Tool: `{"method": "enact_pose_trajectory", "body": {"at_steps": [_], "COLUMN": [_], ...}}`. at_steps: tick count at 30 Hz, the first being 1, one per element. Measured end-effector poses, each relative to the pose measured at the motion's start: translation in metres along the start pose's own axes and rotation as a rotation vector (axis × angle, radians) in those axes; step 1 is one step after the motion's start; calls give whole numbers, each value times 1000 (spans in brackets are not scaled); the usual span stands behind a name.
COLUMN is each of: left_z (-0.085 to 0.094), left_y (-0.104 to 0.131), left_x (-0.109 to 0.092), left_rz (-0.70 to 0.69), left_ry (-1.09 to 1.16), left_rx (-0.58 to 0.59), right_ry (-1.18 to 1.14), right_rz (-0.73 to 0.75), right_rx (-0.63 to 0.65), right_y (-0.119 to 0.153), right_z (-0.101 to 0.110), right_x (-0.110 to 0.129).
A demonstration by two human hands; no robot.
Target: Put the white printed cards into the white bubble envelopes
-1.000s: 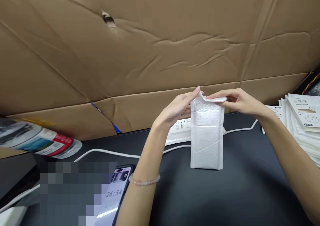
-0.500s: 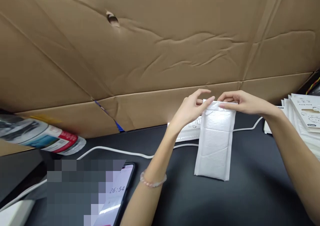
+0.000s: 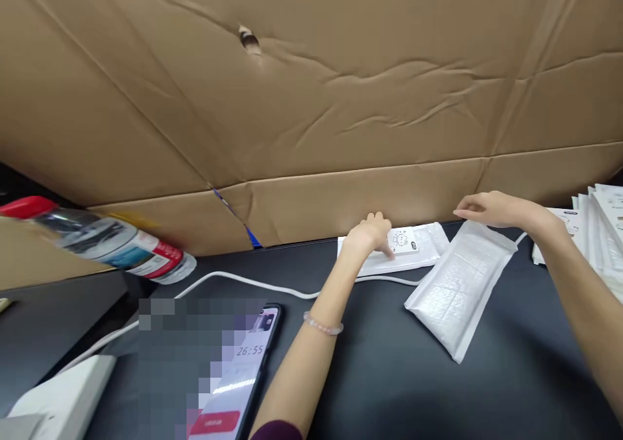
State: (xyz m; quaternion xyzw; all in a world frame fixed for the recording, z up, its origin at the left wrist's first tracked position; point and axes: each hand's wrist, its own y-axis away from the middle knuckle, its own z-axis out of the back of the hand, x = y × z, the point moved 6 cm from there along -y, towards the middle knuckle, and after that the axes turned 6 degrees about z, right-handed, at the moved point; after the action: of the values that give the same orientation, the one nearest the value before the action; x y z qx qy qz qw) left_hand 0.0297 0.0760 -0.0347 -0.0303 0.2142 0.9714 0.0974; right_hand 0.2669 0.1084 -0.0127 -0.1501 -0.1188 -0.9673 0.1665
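Note:
A white padded envelope (image 3: 461,287) slants toward me on the black table, its top edge under my right hand (image 3: 491,208). The fingers of that hand are bent together at the envelope's upper edge, and whether they pinch it is unclear. Farther back lies another white envelope (image 3: 428,245), with a small white printed card (image 3: 403,240) on top. My left hand (image 3: 368,235) reaches over the left part of that card, thumb and fingers apart. Its fingertips are partly hidden behind the hand.
A tall cardboard sheet (image 3: 341,122) stands along the back. A plastic bottle (image 3: 141,248) leans at the left, near a phone (image 3: 231,388) and a white cable (image 3: 263,286). White envelopes with cards (image 3: 596,232) are stacked at the right.
My left hand has let go of the padded envelope and moved to the card behind it. The padded envelope now slants and lies lower right. The view has shifted left.

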Motion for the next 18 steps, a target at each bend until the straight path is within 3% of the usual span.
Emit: {"method": "enact_pose_trajectory", "body": {"at_steps": [4,8,12,15,18], "left_z": [3,24,38,31,8], "left_y": [5,15,26,22,7], "left_x": [-5,-20,-33,-31,-24], "left_rz": [-73,-233,-364,-365,-278], "left_ry": [48,161,335,402,247], "left_rx": [-17,-270,-440,-340,-151], "right_ry": [-119,-333,-662,-639,-598], "right_rz": [179,230,290,214,75], "right_rx": [18,1,-119,-240,-382], "right_y": [0,-1,6,13,19], "right_z": [-12,-17,0,17,31], "right_x": [43,62,62,49,32]}}
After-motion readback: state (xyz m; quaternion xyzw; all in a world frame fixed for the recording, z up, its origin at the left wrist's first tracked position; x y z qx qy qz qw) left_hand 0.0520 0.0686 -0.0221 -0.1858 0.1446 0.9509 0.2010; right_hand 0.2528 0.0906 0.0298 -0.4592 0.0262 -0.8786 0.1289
